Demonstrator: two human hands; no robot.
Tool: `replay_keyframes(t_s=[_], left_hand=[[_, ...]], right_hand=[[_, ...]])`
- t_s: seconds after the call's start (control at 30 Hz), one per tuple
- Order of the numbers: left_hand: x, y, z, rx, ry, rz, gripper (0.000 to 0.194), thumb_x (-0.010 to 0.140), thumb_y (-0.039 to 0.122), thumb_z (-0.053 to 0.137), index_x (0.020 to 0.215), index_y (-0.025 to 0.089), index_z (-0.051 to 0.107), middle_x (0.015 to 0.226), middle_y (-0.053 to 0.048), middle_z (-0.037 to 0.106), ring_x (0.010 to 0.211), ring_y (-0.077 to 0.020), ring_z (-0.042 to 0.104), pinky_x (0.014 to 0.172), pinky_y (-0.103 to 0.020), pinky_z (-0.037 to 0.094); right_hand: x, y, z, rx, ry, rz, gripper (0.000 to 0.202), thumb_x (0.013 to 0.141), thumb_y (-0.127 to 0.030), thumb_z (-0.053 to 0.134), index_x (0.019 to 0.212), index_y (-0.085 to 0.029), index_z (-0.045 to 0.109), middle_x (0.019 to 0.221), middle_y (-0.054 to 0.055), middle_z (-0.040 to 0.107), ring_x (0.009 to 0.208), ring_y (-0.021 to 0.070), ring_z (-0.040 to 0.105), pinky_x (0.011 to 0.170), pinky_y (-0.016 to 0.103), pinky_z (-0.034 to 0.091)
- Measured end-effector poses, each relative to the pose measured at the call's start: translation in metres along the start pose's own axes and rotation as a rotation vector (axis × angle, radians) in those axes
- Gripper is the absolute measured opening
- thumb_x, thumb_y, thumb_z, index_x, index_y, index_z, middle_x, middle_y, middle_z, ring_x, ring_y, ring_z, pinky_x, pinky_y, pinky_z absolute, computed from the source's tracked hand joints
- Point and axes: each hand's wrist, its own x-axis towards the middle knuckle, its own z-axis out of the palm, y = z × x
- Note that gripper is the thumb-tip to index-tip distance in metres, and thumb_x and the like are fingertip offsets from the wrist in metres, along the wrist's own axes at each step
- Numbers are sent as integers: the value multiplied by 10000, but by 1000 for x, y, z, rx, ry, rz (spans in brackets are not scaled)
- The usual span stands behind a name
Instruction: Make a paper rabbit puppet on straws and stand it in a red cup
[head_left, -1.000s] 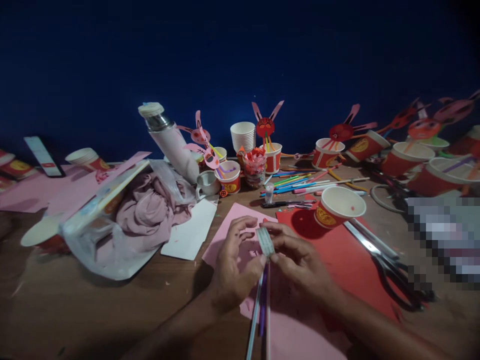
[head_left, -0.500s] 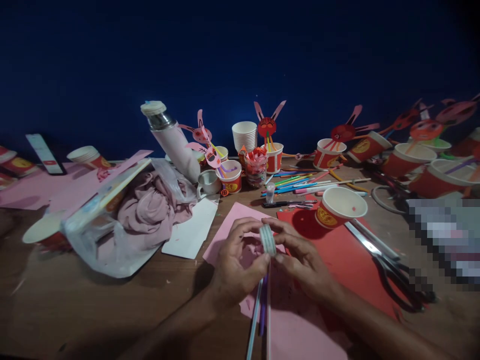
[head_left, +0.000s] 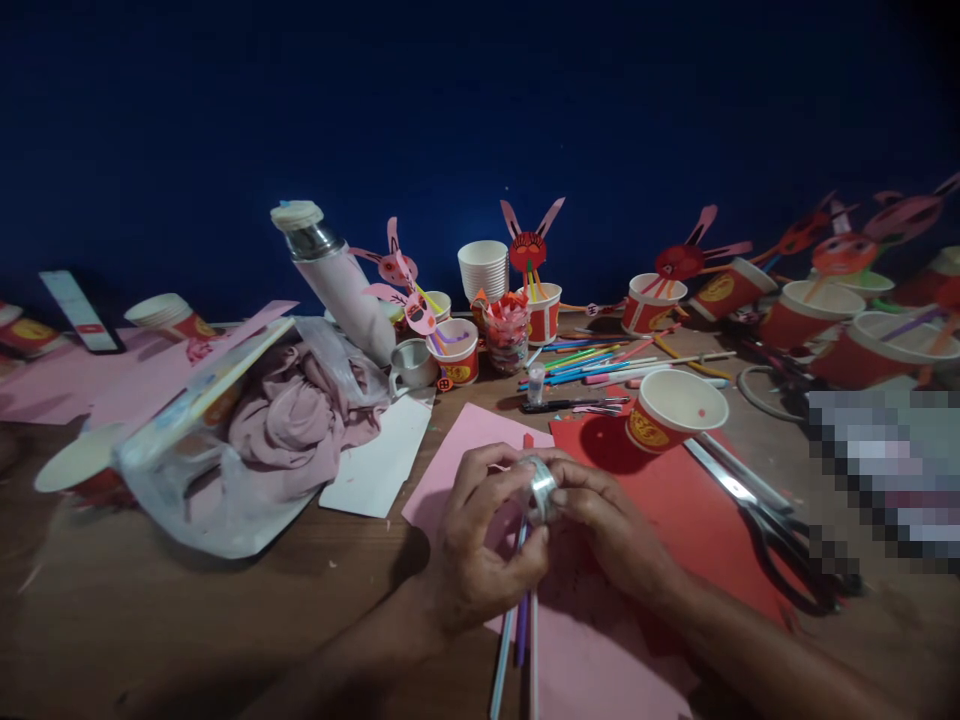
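A small roll of clear tape (head_left: 541, 486) is held up between my two hands, over pink paper (head_left: 589, 640). My left hand (head_left: 487, 540) curls round its left side, fingers at the top and thumb below. My right hand (head_left: 604, 515) pinches the right edge of the roll with thumb and fingers. Under the hands lie a pale blue stick (head_left: 501, 655) and a purple stick (head_left: 520, 640), their upper ends hidden. Red paper (head_left: 675, 510) lies beside my right hand, with a white-and-red paper cup (head_left: 679, 408) standing at its far edge.
Large scissors (head_left: 757, 520) lie to the right. Several coloured pens and sticks (head_left: 585, 365) lie behind the hands, near cups with paper rabbit figures (head_left: 531, 255). At left are a leaning thermos (head_left: 337, 290), a plastic bag with pink cloth (head_left: 292, 420) and a phone (head_left: 79, 310).
The tape roll has turned in my fingers. My left thumb has moved down off the roll, and my right fingers have closed in on its edge.
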Motion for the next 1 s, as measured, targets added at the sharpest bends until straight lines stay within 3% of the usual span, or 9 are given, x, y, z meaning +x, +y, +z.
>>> replay_keyframes(t_s=[0.23, 0.5, 0.6, 0.7, 0.8, 0.87, 1.0], left_hand=[[3, 2, -1, -168, -37, -232, 485, 608, 21, 482, 1049, 221, 461, 1041, -63, 448, 994, -212, 469, 845, -364, 414], [7, 4, -5, -259, -15, -356, 405, 602, 58, 471, 986, 186, 483, 995, -67, 472, 943, -210, 484, 812, -341, 409], [6, 2, -5, -304, -14, -382, 409, 600, 60, 485, 990, 186, 488, 1005, -67, 477, 947, -215, 488, 814, -345, 409], [5, -1, -4, -328, 11, -403, 384, 617, 53, 477, 974, 191, 505, 983, -57, 489, 914, -199, 496, 782, -321, 408], [6, -2, -5, -338, 18, -424, 337, 655, 68, 470, 964, 195, 516, 966, -51, 500, 890, -189, 503, 756, -302, 400], [7, -1, -7, -346, -4, -450, 358, 672, 88, 489, 1012, 198, 507, 1020, -61, 501, 935, -201, 496, 779, -307, 393], [11, 3, -11, -403, 67, -536, 341, 700, 123, 521, 1033, 193, 511, 1051, -59, 510, 955, -192, 485, 809, -294, 382]], right_hand=[[0, 2, 1, -58, 25, 8, 113, 687, -256, 554, 620, -177, 598, 997, 49, 559, 857, 177, 517, 752, 292, 400], [-2, 9, 3, 16, -11, 31, 194, 771, -336, 561, 656, -183, 598, 924, 38, 577, 964, 183, 495, 772, 267, 387], [-2, 13, 4, 85, -10, 37, 195, 781, -350, 569, 689, -184, 611, 945, 27, 575, 878, 151, 513, 734, 243, 393], [-2, 14, 6, 171, -23, 43, 193, 785, -367, 573, 718, -195, 629, 774, -14, 569, 676, 94, 493, 690, 216, 394], [-3, 11, 7, 213, -43, 45, 217, 780, -385, 575, 683, -200, 635, 618, -37, 522, 611, 90, 483, 682, 221, 403], [-3, 8, 7, 154, -34, 21, 212, 784, -381, 568, 698, -204, 647, 681, -16, 563, 682, 115, 524, 708, 243, 415], [-1, 4, 1, -115, 12, -162, 155, 799, -314, 548, 811, -224, 673, 1062, 52, 566, 1017, 193, 509, 860, 320, 396]])
